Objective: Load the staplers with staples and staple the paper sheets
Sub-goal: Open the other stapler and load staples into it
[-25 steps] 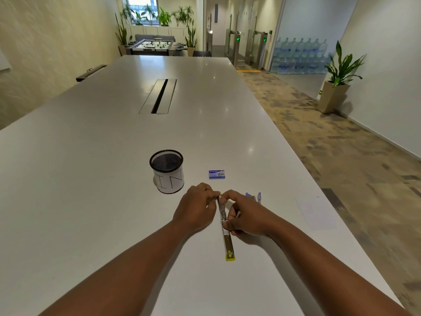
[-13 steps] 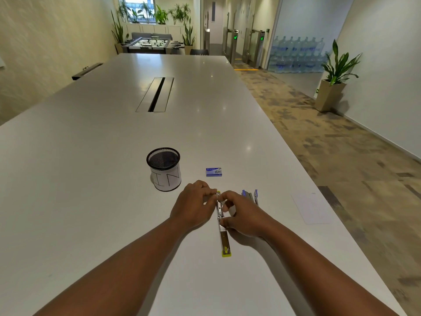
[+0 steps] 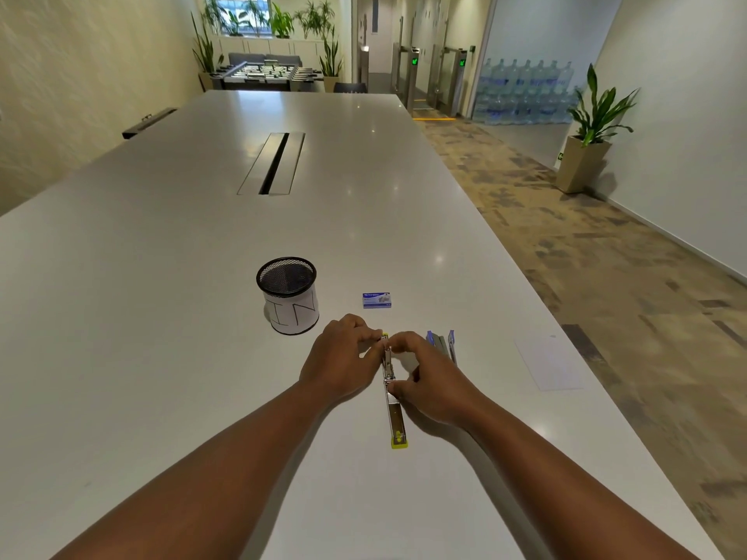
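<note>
- The yellow stapler (image 3: 393, 392) lies swung open flat on the white table (image 3: 161, 276), a long metal strip running toward the person, its yellow tip at the near end.
- The left hand (image 3: 338, 361) sits against the stapler's left side at the far end, fingertips curled in and pinching that end.
- The right hand (image 3: 428, 383) is on the stapler's right side, forefinger meeting the far end and thumb pressed to the metal rail near the middle, so it grips the stapler too.
- Just right of the stapler's far end, partly behind the right hand, a blue stapler (image 3: 441, 344) also lies opened.
- Beyond the stapler, a little way off, rests a small blue staple box (image 3: 376, 300).
- Left of the box and beyond the stapler's left side stands a black mesh cup (image 3: 288, 295) wrapped in white paper lettered "IN".
- Well to the stapler's right, near the table edge, lies a paper sheet (image 3: 549, 363).
</note>
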Demonstrator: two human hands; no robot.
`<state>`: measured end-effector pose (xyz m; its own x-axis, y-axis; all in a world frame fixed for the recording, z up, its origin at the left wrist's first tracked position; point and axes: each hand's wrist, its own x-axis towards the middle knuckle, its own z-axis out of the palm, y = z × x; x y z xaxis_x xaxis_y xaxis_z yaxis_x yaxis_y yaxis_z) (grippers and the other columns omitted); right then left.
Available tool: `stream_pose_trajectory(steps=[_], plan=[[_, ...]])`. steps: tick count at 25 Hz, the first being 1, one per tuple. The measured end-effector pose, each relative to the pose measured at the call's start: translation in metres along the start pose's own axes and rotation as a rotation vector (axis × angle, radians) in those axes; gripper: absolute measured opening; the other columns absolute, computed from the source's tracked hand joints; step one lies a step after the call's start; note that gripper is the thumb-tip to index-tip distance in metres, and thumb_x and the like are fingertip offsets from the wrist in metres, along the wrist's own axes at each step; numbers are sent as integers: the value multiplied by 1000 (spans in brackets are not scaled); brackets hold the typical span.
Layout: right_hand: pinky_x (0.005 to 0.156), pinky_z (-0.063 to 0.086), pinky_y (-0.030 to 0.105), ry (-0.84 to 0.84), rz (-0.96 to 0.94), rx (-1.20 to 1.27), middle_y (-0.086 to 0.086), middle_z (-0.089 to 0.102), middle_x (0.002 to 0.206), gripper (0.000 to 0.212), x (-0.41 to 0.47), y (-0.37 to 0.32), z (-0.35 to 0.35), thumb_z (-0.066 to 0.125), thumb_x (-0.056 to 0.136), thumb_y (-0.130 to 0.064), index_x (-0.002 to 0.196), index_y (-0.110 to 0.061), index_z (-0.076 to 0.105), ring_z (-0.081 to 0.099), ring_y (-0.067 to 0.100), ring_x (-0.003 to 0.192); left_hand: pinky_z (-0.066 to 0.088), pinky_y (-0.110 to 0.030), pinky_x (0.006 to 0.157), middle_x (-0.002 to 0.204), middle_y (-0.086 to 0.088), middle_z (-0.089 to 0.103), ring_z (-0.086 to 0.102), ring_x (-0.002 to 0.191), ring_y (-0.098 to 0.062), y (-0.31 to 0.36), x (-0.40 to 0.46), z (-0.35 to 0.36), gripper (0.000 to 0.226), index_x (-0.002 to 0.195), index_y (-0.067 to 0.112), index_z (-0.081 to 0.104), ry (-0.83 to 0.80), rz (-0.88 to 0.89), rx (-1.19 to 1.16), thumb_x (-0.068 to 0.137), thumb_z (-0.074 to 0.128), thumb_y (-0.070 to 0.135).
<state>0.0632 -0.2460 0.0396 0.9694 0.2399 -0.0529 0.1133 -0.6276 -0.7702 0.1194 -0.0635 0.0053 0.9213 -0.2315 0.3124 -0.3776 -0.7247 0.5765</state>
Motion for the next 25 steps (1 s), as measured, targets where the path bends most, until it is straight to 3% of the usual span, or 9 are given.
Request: stream_pose_trajectory(steps=[3, 6, 9, 15, 21, 25], plan=[[74, 40, 15, -12, 35, 14, -18, 53, 123, 56, 3, 1, 0, 78, 87, -15, 135, -31, 54, 49, -10, 71, 51, -32, 77, 103, 9, 60, 55, 95, -14, 2, 0, -2, 44, 118, 27, 73, -15, -6, -14, 89, 56, 54], [78, 40, 20, -2, 49, -17, -15, 60, 122, 42, 3, 2, 2, 77, 88, -19, 125, -28, 59, 48, -8, 75, 51, -33, 78, 104, 8, 61, 56, 94, -15, 5, -1, -4, 48, 118, 26, 74, -15, -6, -20, 86, 54, 55], [73, 40, 20, -2, 29, -22, -12, 65, 116, 31, 2, 1, 1, 77, 88, -18, 112, -28, 60, 50, -5, 72, 49, -33, 76, 104, 9, 61, 55, 93, -15, 6, -2, -5, 51, 116, 26, 74, -12, -7, -14, 84, 48, 57], [70, 39, 19, -1, 35, -25, -10, 66, 110, 28, 2, -2, -1, 78, 87, -15, 104, -25, 59, 50, -4, 70, 50, -33, 73, 98, 11, 58, 54, 89, -13, 6, -2, -2, 34, 108, 29, 76, -2, -41, 23, 95, 51, 49], [69, 41, 15, -22, 68, -34, -14, 59, 112, 42, 2, -5, -5, 76, 88, -16, 122, -30, 56, 51, -4, 72, 50, -30, 77, 104, 9, 61, 56, 94, -13, 4, -1, -4, 33, 115, 27, 73, -29, -15, 11, 98, 50, 43], [78, 50, 24, -57, 105, -27, -10, 62, 110, 57, 8, -9, -24, 74, 89, -19, 137, -34, 49, 59, 5, 83, 50, -35, 97, 129, 2, 61, 57, 116, -16, 0, -3, -2, 39, 136, 23, 58, -31, -30, -56, 99, 50, 30]])
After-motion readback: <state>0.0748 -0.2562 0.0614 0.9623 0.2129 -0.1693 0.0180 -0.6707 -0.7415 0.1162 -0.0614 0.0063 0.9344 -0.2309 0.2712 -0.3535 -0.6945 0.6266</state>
